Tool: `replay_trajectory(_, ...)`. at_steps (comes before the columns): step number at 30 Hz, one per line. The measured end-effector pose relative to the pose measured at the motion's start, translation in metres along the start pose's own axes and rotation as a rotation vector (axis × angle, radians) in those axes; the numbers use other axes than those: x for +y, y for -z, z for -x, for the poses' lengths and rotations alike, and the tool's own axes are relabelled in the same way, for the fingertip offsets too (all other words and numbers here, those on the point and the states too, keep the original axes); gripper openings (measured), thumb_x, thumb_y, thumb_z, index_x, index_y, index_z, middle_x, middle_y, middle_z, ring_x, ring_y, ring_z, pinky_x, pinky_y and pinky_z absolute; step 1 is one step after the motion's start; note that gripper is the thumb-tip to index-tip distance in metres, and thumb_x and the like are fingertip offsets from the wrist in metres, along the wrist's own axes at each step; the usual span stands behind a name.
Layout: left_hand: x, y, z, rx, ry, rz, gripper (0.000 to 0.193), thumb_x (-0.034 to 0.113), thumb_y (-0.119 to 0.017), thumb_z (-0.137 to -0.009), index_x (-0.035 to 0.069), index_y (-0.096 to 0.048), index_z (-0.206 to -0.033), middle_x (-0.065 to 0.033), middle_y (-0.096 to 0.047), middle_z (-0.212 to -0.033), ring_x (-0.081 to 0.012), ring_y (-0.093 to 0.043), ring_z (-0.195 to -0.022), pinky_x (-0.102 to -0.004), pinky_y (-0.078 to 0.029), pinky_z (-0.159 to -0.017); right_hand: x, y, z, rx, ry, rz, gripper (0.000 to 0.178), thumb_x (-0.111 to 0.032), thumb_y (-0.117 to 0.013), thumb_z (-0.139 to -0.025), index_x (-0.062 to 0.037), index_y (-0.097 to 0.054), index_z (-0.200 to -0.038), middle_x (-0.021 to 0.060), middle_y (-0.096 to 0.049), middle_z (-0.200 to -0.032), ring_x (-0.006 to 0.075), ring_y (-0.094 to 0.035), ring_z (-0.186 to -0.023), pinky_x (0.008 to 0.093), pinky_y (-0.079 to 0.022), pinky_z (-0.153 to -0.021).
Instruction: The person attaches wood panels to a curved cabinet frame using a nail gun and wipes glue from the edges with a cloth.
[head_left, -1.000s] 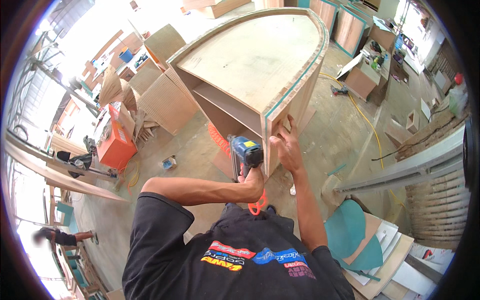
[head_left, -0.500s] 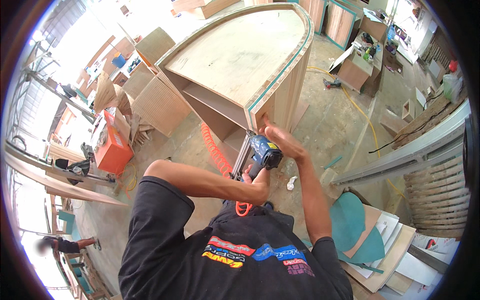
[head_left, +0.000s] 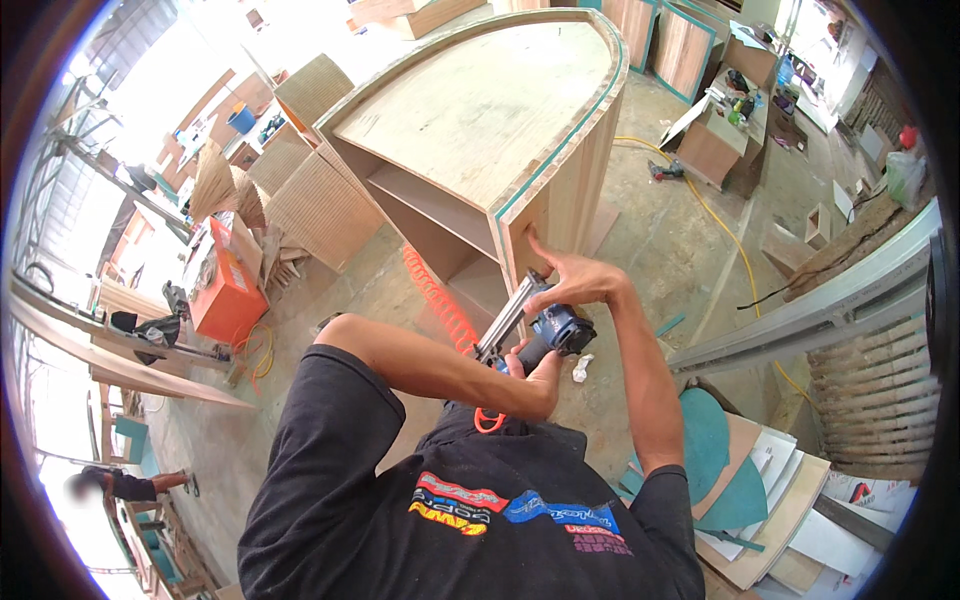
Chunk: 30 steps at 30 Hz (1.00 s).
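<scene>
My left hand (head_left: 540, 368) is wrapped round the handle of a dark blue pneumatic nail gun (head_left: 562, 330). The gun's long silver magazine (head_left: 507, 318) slants up toward the near corner of a wooden cabinet (head_left: 560, 225) with a rounded end. My right hand (head_left: 575, 280) has its fingers apart. One finger reaches the cabinet's side panel, while the thumb lies by the nose of the gun. An orange coiled air hose (head_left: 440, 300) runs beside the cabinet's open shelves. Where the nose meets the wood is partly hidden by my right hand.
Corrugated sheets (head_left: 318, 205) and an orange box (head_left: 228, 290) stand at left. A yellow hose (head_left: 735, 235) crosses the floor at right, past a power tool (head_left: 665, 171). Stacked boards and teal sheets (head_left: 700, 450) lie near my right elbow. Another person (head_left: 130, 486) is at far left.
The nail gun has swung to the right and tilted, its magazine now more slanted. My left hand moved right with it. My right wrist shifted right, and its thumb spread toward the gun's nose.
</scene>
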<state>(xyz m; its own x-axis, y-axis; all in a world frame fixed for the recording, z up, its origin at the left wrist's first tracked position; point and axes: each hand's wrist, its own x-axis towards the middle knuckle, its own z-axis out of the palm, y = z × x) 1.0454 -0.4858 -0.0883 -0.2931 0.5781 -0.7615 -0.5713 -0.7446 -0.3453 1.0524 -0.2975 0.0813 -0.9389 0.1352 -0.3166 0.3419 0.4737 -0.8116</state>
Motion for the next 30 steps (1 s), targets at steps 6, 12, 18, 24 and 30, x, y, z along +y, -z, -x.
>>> replay_trajectory(6, -0.010, -0.012, -0.004, -0.027, 0.043, 0.062, 0.024, 0.010, -0.062, -0.086, 0.006, -0.066, -0.110, -0.0101, -0.064, -0.112, -0.0240, -0.058, -0.106, -0.0390, -0.046, -0.103, -0.001, -0.003, -0.009, 0.107, 0.048, 0.091, 0.127, -0.054, -0.085, -0.068, -0.0006, -0.014, -0.160, 0.0331, -0.048, -0.144, 0.0368, -0.048, -0.136, 0.0347, -0.036, -0.114)
replay_trajectory(12, -0.011, -0.020, -0.018, -0.029, 0.076, 0.045, 0.026, 0.009, -0.063, -0.085, 0.006, -0.067, -0.110, -0.0104, -0.065, -0.111, -0.0247, -0.059, -0.107, -0.0408, -0.046, -0.102, 0.001, 0.002, -0.003, 0.147, -0.023, -0.076, 0.113, -0.062, -0.080, -0.074, -0.0076, -0.028, -0.159, 0.0295, -0.045, -0.148, 0.0324, -0.046, -0.137, 0.0356, -0.036, -0.114)
replay_trajectory(18, -0.015, -0.021, -0.019, -0.005, 0.127, 0.071, 0.028, 0.009, -0.064, -0.083, 0.005, -0.067, -0.110, -0.0106, -0.066, -0.111, -0.0253, -0.060, -0.108, -0.0426, -0.046, -0.102, 0.035, -0.014, -0.003, 0.221, 0.161, -0.590, 0.105, -0.073, -0.060, -0.087, -0.0116, -0.020, -0.162, 0.0241, -0.041, -0.152, 0.0263, -0.048, -0.134, 0.0340, -0.044, -0.106)
replay_trajectory(24, -0.019, -0.019, -0.021, 0.077, 0.214, 0.163, 0.030, 0.009, -0.065, -0.081, 0.005, -0.068, -0.110, -0.0109, -0.067, -0.110, -0.0260, -0.061, -0.108, -0.0445, -0.047, -0.102, 0.082, -0.100, 0.056, 0.391, 0.381, -0.952, 0.101, -0.064, -0.071, -0.083, -0.0022, -0.031, -0.153, 0.0167, -0.045, -0.149, 0.0229, -0.051, -0.131, 0.0365, -0.047, -0.103)
replay_trajectory(30, -0.022, -0.034, -0.007, 0.217, 0.300, 0.320, 0.031, 0.009, -0.066, -0.080, 0.005, -0.069, -0.111, -0.0112, -0.068, -0.109, -0.0266, -0.062, -0.109, -0.0463, -0.047, -0.102, 0.045, -0.125, 0.033, 0.566, 0.089, -0.895, 0.055, -0.023, -0.093, -0.072, 0.0013, -0.066, -0.113, 0.0084, -0.072, -0.103, 0.0137, -0.068, -0.093, 0.0308, -0.056, -0.081)
